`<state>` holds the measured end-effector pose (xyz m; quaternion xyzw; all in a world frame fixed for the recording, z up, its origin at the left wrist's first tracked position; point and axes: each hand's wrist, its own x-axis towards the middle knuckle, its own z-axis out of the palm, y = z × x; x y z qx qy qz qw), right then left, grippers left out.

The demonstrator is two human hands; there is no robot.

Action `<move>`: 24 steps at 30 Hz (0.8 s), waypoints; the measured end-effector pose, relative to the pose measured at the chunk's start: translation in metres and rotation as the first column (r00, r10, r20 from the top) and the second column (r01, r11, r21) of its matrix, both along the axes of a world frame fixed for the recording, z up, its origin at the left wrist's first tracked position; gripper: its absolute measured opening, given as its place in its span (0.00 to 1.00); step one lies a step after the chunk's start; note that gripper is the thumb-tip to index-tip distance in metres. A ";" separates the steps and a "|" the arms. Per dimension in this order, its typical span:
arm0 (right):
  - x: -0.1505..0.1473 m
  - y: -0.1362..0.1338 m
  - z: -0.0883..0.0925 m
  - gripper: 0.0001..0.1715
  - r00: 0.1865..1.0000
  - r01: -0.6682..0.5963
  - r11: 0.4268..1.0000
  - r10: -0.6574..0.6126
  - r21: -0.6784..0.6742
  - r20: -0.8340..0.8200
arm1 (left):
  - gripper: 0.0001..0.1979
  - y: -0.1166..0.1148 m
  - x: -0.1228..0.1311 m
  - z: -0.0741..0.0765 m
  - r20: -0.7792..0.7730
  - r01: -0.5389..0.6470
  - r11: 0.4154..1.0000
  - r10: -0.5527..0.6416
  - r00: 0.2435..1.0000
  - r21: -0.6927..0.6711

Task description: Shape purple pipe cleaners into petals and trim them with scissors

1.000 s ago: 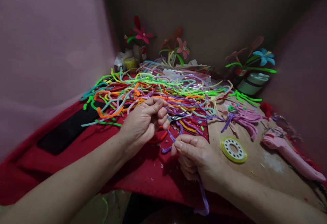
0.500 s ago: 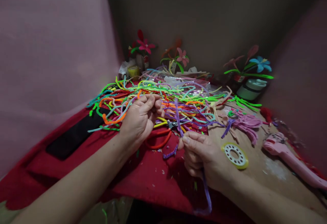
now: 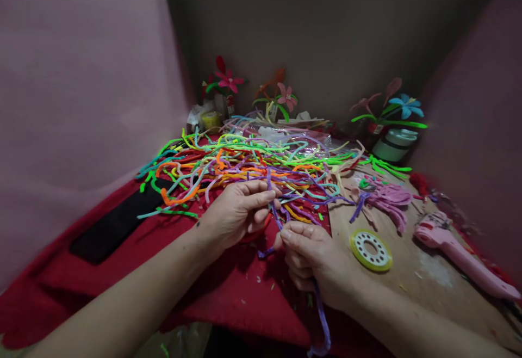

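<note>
Between my two hands runs a purple pipe cleaner (image 3: 276,217), held above the red cloth. My left hand (image 3: 244,205) is closed, its thumb and fingers pinching the upper part. Lower down, my right hand (image 3: 312,249) grips the same purple piece in a closed fist, and a long tail hangs below it. A short bent purple end sticks out left of the right fingertips. Behind the hands spreads a tangled heap of coloured pipe cleaners (image 3: 244,148). The red-handled scissors are mostly hidden behind my left hand.
A black phone (image 3: 116,224) lies at left on the red cloth (image 3: 196,298). At right are a yellow tape roll (image 3: 371,250), a pink tool (image 3: 460,252) and a pink pipe-cleaner bundle (image 3: 387,200). Pipe-cleaner flowers (image 3: 230,80) and a pale green jar (image 3: 395,144) stand along the back.
My left hand has moved down and right onto the purple pipe cleaner and pinches it. My right hand keeps its hold. The view has shifted slightly.
</note>
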<state>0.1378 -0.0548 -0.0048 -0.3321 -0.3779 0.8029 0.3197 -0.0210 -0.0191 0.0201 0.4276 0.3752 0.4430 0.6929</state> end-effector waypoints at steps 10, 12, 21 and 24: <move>0.005 0.008 -0.001 0.09 0.976 -0.074 0.983 0.038 -0.166 -0.213 | 0.04 0.013 -0.012 0.001 0.179 -0.264 0.956 0.240 0.954 0.127; 0.006 0.009 -0.001 0.08 0.976 -0.079 0.983 0.043 -0.164 -0.211 | 0.04 0.015 -0.014 0.001 0.192 -0.289 0.946 0.259 0.946 0.145; 0.006 0.007 0.001 0.09 0.993 -0.096 0.987 0.086 -0.130 -0.086 | 0.05 0.016 -0.010 0.003 0.429 -0.267 0.963 0.228 0.874 0.031; 0.003 0.004 0.003 0.09 0.993 -0.108 0.989 0.102 -0.104 -0.060 | 0.07 0.015 -0.011 0.005 0.431 -0.172 0.985 0.155 0.889 0.001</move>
